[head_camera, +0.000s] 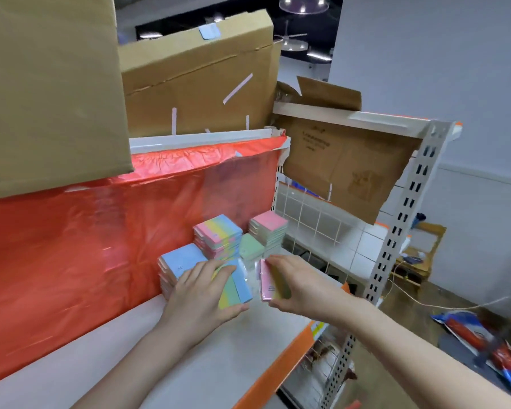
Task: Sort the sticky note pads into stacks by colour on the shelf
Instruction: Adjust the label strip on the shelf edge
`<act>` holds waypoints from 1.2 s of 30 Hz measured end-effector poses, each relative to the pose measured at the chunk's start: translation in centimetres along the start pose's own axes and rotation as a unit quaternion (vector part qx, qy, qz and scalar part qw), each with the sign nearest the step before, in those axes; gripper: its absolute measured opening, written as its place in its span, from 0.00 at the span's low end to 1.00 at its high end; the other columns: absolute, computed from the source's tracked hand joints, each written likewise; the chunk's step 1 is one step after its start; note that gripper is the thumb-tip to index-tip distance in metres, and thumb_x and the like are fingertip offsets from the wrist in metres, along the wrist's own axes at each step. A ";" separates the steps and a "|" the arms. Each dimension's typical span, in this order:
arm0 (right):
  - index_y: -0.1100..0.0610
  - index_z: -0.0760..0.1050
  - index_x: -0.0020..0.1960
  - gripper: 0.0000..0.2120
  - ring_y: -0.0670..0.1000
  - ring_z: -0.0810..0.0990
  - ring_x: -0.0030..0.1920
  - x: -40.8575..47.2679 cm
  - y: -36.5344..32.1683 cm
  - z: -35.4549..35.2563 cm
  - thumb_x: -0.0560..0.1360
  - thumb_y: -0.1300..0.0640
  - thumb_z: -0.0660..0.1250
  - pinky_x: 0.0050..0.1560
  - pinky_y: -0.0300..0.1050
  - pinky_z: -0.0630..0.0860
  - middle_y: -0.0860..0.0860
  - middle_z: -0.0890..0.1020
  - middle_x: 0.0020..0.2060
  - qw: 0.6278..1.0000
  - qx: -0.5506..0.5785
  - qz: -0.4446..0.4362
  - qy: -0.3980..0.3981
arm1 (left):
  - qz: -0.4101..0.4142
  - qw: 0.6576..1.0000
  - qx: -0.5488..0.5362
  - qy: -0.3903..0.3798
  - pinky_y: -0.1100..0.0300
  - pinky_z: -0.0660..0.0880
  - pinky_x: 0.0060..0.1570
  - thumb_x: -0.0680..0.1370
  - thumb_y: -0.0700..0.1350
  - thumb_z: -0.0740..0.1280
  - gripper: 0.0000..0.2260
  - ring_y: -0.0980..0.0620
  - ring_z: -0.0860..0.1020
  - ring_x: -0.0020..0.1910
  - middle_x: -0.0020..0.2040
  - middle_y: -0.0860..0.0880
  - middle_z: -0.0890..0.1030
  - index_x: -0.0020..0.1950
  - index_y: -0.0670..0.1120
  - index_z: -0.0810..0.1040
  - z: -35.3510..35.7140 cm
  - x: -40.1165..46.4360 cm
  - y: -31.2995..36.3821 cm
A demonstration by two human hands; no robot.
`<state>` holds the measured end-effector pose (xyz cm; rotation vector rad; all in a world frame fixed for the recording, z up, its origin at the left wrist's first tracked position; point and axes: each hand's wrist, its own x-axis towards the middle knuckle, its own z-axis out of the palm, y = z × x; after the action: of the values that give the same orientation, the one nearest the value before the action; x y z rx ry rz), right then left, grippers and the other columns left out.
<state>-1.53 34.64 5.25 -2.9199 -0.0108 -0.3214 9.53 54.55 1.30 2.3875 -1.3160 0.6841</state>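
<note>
A stockroom or shop back room: slotted metal racking [407, 219] with an orange-edged shelf [219, 364], cardboard boxes [195, 81] stacked above, and a bare grey wall [455, 69].

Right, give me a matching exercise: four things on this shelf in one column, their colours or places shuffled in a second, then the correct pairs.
Things:
1. pad in the left hand
2. pad in the right hand
3. stack nearest the left hand
4. stack nearest the wire grid

Descriptions:
A. pink top, far right of the group
B. blue top, leftmost stack
C. pink face, held on edge
D. rainbow stripes, with a blue band

Pairs: 1-D, 2-C, 3-B, 4-A
</note>
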 end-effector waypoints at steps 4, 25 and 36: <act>0.56 0.62 0.71 0.36 0.50 0.66 0.67 6.1 0.5 -1.0 0.69 0.47 0.72 0.66 0.39 0.61 0.51 0.69 0.68 0.998 -0.023 -0.063 -0.002 | -0.035 0.998 0.038 0.024 0.58 0.76 0.45 0.67 0.69 0.57 0.28 0.52 0.76 0.51 0.51 0.52 0.79 0.58 0.52 0.71 -0.8 0.3 -3.0; 0.55 0.60 0.73 0.37 0.52 0.66 0.66 23.5 1.8 0.7 0.69 0.49 0.72 0.66 0.42 0.64 0.52 0.68 0.67 0.953 -0.001 -0.235 -0.189 | -0.244 0.951 0.191 0.009 0.60 0.76 0.44 0.66 0.70 0.56 0.28 0.55 0.76 0.51 0.53 0.55 0.78 0.57 0.54 0.73 -2.9 0.6 -4.6; 0.57 0.61 0.73 0.36 0.51 0.62 0.72 23.6 3.7 0.6 0.71 0.46 0.71 0.69 0.40 0.57 0.52 0.66 0.71 0.946 0.060 -0.288 -0.139 | -0.281 0.943 0.177 -0.031 0.56 0.75 0.50 0.64 0.70 0.53 0.34 0.50 0.78 0.54 0.55 0.53 0.78 0.60 0.51 0.76 -2.9 6.3 -2.4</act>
<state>21.78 30.73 9.07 -2.7495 -0.9015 0.0155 13.70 52.88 7.06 2.8943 -0.4921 0.7123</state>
